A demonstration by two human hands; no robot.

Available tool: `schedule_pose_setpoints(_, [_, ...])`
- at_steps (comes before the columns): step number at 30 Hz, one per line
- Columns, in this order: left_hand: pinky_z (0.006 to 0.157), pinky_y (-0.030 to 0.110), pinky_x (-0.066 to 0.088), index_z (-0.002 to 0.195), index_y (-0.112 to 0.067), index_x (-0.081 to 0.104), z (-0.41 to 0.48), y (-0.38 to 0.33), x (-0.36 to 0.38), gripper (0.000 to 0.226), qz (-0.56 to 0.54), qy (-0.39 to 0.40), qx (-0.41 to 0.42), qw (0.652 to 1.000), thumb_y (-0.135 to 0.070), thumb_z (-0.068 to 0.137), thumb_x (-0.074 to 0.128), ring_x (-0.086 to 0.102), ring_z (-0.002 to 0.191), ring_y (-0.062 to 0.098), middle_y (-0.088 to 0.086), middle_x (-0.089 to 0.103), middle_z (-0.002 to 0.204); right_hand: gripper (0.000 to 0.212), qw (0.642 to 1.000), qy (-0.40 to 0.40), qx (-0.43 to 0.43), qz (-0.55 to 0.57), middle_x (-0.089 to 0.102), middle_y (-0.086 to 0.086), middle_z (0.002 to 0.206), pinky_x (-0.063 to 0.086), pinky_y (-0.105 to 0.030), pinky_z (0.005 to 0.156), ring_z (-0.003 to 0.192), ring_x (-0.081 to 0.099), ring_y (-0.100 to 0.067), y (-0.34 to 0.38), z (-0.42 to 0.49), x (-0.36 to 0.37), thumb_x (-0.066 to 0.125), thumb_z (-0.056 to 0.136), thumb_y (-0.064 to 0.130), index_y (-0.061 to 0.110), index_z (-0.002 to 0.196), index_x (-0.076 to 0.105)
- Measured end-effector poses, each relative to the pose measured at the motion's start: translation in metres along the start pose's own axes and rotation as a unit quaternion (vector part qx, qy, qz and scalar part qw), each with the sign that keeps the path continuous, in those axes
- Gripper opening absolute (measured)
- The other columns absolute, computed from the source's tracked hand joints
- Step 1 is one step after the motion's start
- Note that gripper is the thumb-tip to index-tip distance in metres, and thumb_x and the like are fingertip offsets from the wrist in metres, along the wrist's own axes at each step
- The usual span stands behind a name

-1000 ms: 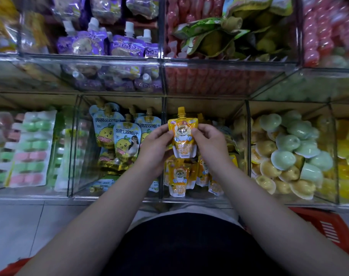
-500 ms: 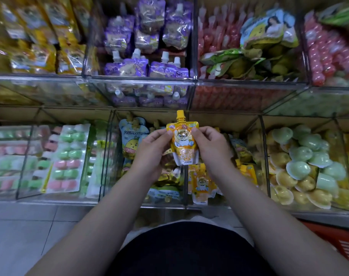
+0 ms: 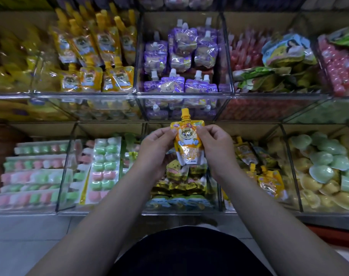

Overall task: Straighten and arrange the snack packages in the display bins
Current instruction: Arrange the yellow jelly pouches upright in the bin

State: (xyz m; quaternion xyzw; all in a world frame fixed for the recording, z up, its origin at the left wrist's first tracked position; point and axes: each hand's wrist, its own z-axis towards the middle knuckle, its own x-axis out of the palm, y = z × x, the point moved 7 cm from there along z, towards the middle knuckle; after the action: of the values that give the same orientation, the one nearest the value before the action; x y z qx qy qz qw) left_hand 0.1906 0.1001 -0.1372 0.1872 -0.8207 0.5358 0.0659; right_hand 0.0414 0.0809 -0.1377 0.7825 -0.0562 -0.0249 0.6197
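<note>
Clear bins (image 3: 181, 95) full of snacks sit behind both hands, left hand (image 3: 156, 150) and right hand (image 3: 214, 146), whose fingers pinch an orange pouch (image 3: 189, 145) upright, spout at 12 o'clock.

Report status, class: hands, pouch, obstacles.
Left hand and right hand both pinching orange pouch upright, spout up. Held above lower bins, not placed. Nothing blocking.

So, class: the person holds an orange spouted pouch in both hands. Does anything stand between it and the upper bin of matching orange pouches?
Only the bin's clear front wall. The pouch, pinched by left hand and right hand, sits lower and to the right of the orange pouches, so it must go over that rim.
</note>
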Motion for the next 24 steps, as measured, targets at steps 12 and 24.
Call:
schedule_pose_setpoints(12, [0.045,0.019,0.046,0.09,-0.011,0.067,-0.003,-0.048,-0.068,0.011,0.001,-0.008,0.03,1.0,-0.013,0.096,0.059,0.063,0.053,0.006,-0.003,0.071,0.069,0.019,1.0,0.014,-0.017,0.009,0.07,-0.008,0.082,0.055,-0.037,0.067,0.073,0.065,-0.016,0.014,-0.015,0.08,0.062,0.097,0.027,0.01,0.087,0.063])
schedule_pose_setpoints(24, [0.038,0.018,0.039,0.092,-0.009,0.062,0.014,-0.092,-0.089,0.005,-0.013,-0.046,0.076,0.996,-0.012,0.095,0.06,0.053,0.04,0.005,-0.005,0.065,0.057,0.016,0.996,0.079,-0.025,0.007,0.072,0.007,0.075,0.054,-0.022,0.059,0.069,0.067,-0.006,0.034,0.0,0.121,0.055,0.1,0.026,0.016,0.093,0.065])
